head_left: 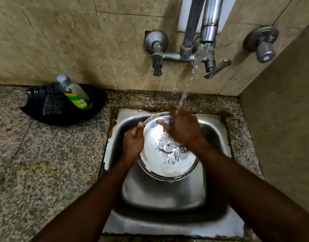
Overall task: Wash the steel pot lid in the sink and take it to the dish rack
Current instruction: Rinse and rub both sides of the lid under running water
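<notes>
— Where was the lid (167, 165)?

— In the sink (164, 194), over the far half of the basin, shiny face turned up, with water (184, 95) splashing across its middle.

— Who had hold of it?

— The left hand (132, 142). It gripped the left rim, thumb (140, 125) laid along the top of the edge and the other fingers curled beneath, mostly hidden from view.

— And the right hand (182, 130)?

— Flat on the far part of the lid's face, right under the stream. Its fingers (161, 122) were straight and pointed left. They were blurred, so I could not tell whether they were spread or pressed together. A red thread sat at that wrist.

— Where did the water come from?

— From a steel spout (208, 34) on the wall (63, 41) above the far rim of the sink. A lever (218, 69) stuck out just to the right of the stream, and a round knob (264, 49) sat on the wall farther right.

— What was around the sink?

— A speckled stone counter (36, 154). On its far left, against the wall, stood a black tray (66, 117). A bottle (74, 94) with a yellow-green label leaned in it, and a dark pad (52, 105) lay just left of the bottle.
</notes>
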